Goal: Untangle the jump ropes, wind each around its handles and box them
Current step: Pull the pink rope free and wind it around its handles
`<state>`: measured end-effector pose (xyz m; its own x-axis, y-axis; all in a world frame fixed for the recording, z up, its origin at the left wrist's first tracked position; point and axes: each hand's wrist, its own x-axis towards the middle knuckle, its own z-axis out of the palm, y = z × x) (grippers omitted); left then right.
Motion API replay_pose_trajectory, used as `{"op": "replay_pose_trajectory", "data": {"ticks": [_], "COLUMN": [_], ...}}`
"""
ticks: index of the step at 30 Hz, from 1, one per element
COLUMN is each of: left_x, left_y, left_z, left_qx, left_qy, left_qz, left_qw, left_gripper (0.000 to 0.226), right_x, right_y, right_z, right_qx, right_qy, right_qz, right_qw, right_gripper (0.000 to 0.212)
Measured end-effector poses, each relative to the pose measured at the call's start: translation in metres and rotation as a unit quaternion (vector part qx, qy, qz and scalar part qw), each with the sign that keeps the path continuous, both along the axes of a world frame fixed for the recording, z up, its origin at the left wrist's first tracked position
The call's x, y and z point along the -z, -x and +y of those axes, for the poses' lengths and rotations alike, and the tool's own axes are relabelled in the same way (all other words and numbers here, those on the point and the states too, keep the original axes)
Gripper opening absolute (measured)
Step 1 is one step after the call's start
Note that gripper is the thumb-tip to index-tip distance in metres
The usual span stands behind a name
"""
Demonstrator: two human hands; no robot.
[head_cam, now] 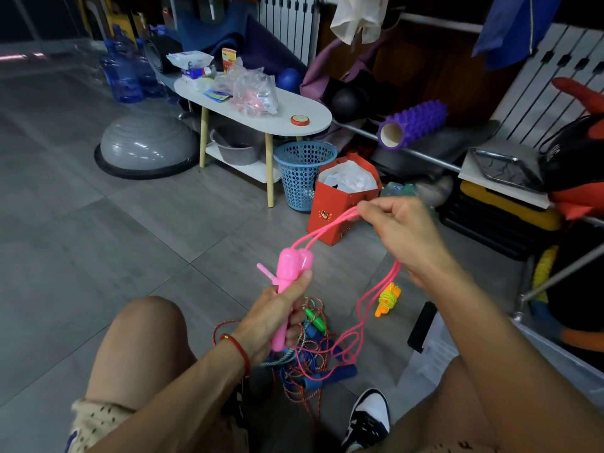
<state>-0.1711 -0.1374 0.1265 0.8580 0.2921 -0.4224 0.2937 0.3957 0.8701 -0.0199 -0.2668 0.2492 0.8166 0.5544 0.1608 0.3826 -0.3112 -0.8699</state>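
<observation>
My left hand (281, 311) grips the two pink handles (292, 271) of a pink jump rope together, upright. Its pink cord (323, 232) runs up to my right hand (403, 236), which pinches it high and to the right; the rest of the cord hangs down in loops to the floor. Below my left hand lies a tangled pile of ropes (309, 361) with blue and green handles and multicoloured cords. A wound yellow rope with orange handles (388, 299) lies on the floor to the right. A clear plastic box (438, 351) stands at my right knee.
A white oval side table (295, 120) with bags stands ahead, a blue mesh basket (302, 173) and a red paper bag (341, 199) beside it. A grey balance dome (145, 145) sits at the left. A purple foam roller (412, 124) and cluttered shelves fill the right.
</observation>
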Motion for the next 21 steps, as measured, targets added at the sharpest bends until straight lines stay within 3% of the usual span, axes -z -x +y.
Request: {"op": "replay_pose_trajectory", "data": {"ticks": [7, 9, 14, 17, 21], "left_x": [0.004, 0.002, 0.002, -0.001, -0.008], "left_y": [0.014, 0.017, 0.017, 0.015, 0.001], "left_z": [0.008, 0.012, 0.019, 0.015, 0.006], "left_qx": [0.098, 0.136, 0.168, 0.133, 0.005], "left_qy": [-0.089, -0.091, -0.208, -0.137, 0.042], "left_qz": [-0.043, -0.077, -0.094, -0.114, -0.118], "left_qw": [0.990, 0.984, 0.959, 0.975, 0.992], "left_gripper": [0.044, 0.040, 0.031, 0.037, 0.028], "right_x": [0.004, 0.001, 0.004, 0.012, 0.040], "right_y": [-0.027, -0.035, -0.038, -0.025, 0.006], "right_z": [-0.011, -0.015, -0.018, -0.020, -0.021], "right_qx": [0.023, 0.030, 0.029, 0.012, -0.076], "right_qy": [0.124, 0.133, 0.132, 0.099, 0.085], "right_qz": [-0.114, -0.128, -0.141, -0.114, -0.012], "right_qw": [0.985, 0.982, 0.981, 0.988, 0.993], "right_gripper": [0.027, 0.026, 0.025, 0.025, 0.031]}}
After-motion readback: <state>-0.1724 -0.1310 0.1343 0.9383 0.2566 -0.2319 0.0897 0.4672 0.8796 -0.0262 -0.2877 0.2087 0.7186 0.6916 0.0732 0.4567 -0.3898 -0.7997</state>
